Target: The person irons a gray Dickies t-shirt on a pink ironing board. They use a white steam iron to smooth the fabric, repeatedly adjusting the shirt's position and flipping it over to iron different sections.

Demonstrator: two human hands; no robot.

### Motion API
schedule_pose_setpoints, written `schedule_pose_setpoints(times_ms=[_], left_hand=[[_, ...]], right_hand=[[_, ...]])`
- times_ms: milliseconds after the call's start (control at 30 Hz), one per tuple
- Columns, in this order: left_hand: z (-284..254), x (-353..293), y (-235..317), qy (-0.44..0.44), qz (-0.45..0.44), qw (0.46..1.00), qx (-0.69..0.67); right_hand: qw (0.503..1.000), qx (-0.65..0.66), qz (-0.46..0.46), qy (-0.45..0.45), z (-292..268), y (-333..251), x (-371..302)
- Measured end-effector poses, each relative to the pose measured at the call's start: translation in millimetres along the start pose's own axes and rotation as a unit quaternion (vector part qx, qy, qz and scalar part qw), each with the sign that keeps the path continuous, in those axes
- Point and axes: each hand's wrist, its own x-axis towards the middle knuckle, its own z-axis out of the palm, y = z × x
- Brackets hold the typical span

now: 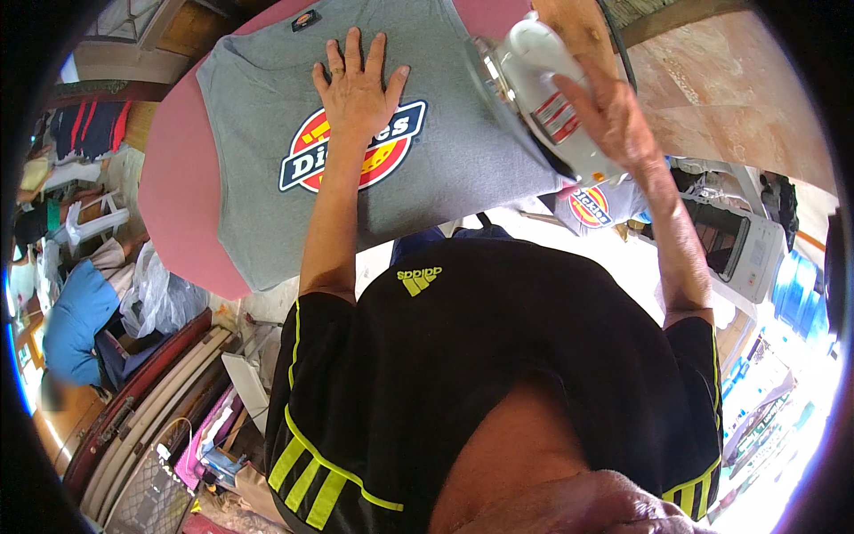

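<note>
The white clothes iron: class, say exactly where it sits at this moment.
In the head view, the white clothes iron is at upper right, under the right hand, on the right edge of the grey printed T-shirt covering the pink ironing board.

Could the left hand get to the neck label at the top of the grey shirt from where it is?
Probably yes. The left hand lies flat on the grey shirt, fingers toward the collar, and only bare cloth lies between it and the neck label. The right hand holds the iron off to the side.

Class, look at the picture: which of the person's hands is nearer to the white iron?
Right. The right hand grips the white iron at the far right edge of the grey T-shirt. The left hand lies flat on the shirt's printed badge, apart from the iron.
</note>
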Motion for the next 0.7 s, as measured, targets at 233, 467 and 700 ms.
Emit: schedule_pose_setpoints(times_ms=[233, 467, 700], left_hand=[[2.9, -0.2, 1.4, -0.004, -0.017, 0.999, 0.040], [-2.7, -1.0, 6.7, 0.015, -0.014, 1.000, -0.010], [0.6, 1.6, 1.0, -0.006, -0.021, 0.999, -0.027]], right_hand=[[0.997, 0.024, 0.040, 0.069, 62.3, -51.0, 20.8], [0.952, -0.218, 0.004, 0.213, 136.9, 7.6, 151.4], [0.937, -0.326, -0.094, 0.082, 146.8, 47.4, 262.3]])
